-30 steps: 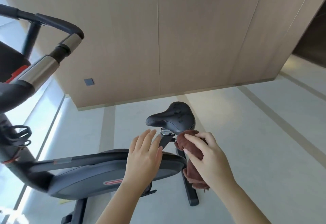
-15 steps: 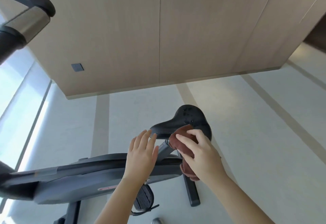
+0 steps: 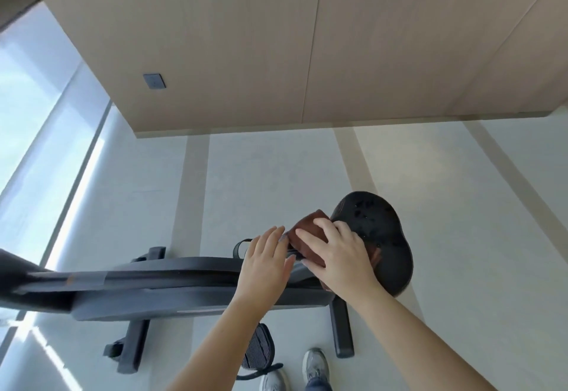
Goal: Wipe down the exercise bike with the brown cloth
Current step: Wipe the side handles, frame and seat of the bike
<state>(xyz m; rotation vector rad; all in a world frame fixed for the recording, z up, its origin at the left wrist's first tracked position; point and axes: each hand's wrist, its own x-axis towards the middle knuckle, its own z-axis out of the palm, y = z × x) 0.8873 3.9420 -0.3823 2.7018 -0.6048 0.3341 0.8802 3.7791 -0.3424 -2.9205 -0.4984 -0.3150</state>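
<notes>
the brown cloth (image 3: 309, 232) sat bunched on the narrow front end of the black saddle (image 3: 379, 233), a little right of the frame's centre. the right hand (image 3: 341, 257) gripped it there, fingers spread and curved over the top of the cloth, thumb along its lower edge, pressing it down onto the saddle. the left hand (image 3: 266, 263) lay just to the left, flat, fingers straight and pressed together, their tips close to the cloth's left edge; whether it touched the bike beneath could not be told. the exercise bike (image 3: 172, 286) ran dark grey from the left edge of the frame to under both hands, with a pedal (image 3: 259, 349) at lower centre. two grey shoes (image 3: 313, 363) stood on the pale floor (image 3: 461, 237) at the bottom. a wood-panelled wall (image 3: 246, 37) filled the top, with a small dark plate (image 3: 154, 81) on it at upper left.
</notes>
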